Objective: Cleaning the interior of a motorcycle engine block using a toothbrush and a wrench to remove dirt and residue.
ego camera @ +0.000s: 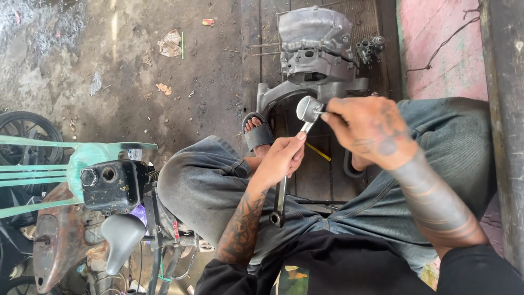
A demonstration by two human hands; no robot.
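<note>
Silver metal piston (309,107) on its dark connecting rod (281,196), frame centre: left hand (279,158) grips rod; right hand (364,128) pinches piston crown. Advise keeping rod steady.

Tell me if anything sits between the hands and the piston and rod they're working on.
Nothing does. The left hand grips the connecting rod directly, and the right hand has its fingertips on the piston.
</note>
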